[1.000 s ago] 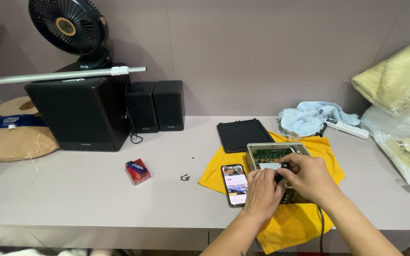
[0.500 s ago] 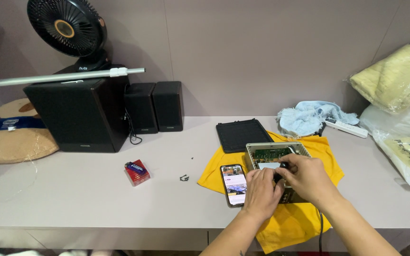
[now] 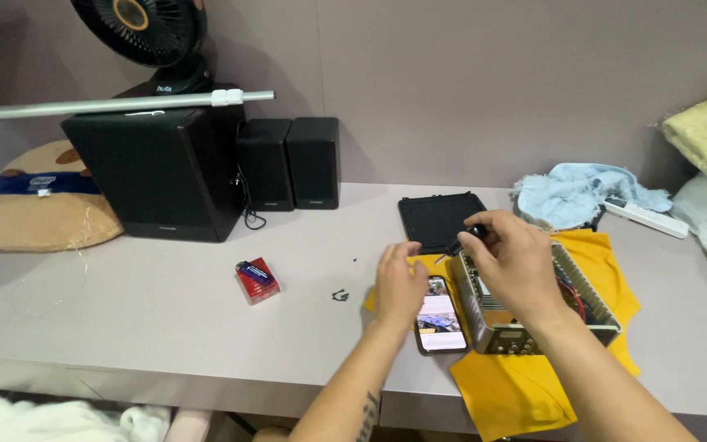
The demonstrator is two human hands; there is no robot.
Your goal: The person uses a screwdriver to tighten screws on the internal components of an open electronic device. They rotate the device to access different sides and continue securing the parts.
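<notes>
Lying open-topped on the yellow cloth toward the near right of the table: a metal case, showing circuit parts and red wiring inside, its front panel facing the near edge. Hovering over the case's far left corner, the right hand, fingers curled together and pinching a small black-handled screwdriver; resting just left of it, the left hand, fingers loosely apart, touching the top of a lit phone beside the case. Sitting farther left on the table: loose black screws and a small red box, with a flat black lid lying beyond the hands.
</notes>
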